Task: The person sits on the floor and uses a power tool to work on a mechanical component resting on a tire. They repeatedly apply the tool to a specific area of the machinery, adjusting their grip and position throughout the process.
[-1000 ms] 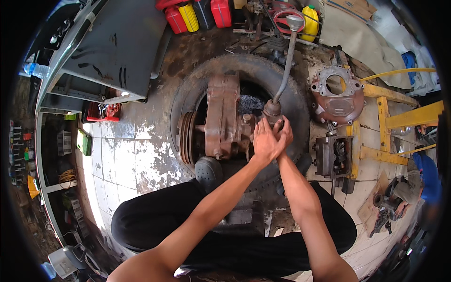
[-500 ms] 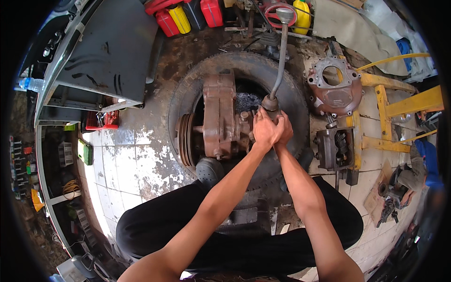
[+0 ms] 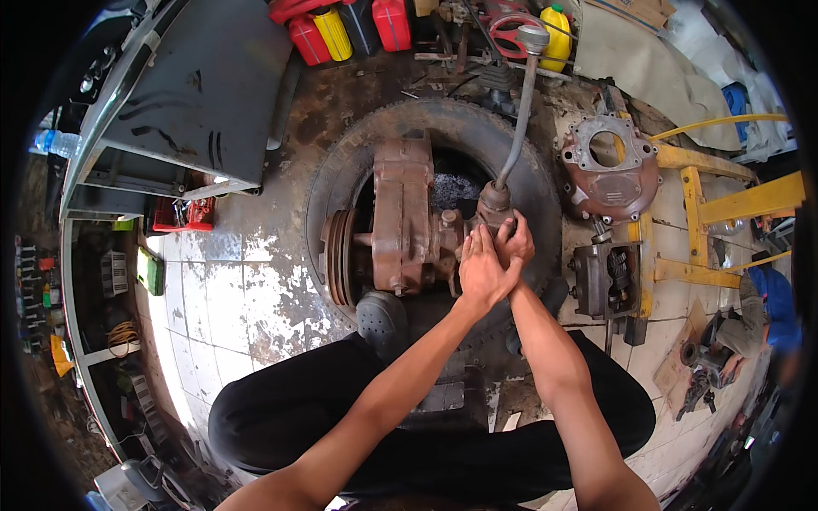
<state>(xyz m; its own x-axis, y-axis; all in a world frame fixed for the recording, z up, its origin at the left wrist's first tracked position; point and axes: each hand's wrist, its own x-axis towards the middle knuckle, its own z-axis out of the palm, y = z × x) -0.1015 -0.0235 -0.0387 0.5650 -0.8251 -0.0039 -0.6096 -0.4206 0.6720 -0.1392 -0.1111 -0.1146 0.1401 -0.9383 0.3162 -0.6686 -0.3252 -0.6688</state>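
A rusty brown gearbox (image 3: pixel 405 213) with a grooved pulley (image 3: pixel 341 258) on its left end lies across a tyre (image 3: pixel 341 153). From its right end rises a bent gear lever (image 3: pixel 521 115) with a grey knob, seated in a round collar (image 3: pixel 494 198). My left hand (image 3: pixel 486 277) lies with its fingers stretched out and close together on the housing just below that collar, touching my right hand. My right hand (image 3: pixel 515 245) curls round the housing's right side. Its palm and part of its grip are hidden by the left.
Right of the tyre lie a bell housing (image 3: pixel 609 166) and a small opened gearbox case (image 3: pixel 607 277) beside a yellow metal frame (image 3: pixel 694 213). A grey cabinet (image 3: pixel 200 94) and a red tray (image 3: pixel 183 215) are on the left. Jerrycans (image 3: pixel 392 24) stand at the back.
Both hands have slid down from the lever's collar onto the housing below it. The left hand's fingers now lie flatter. The whole view has shifted slightly.
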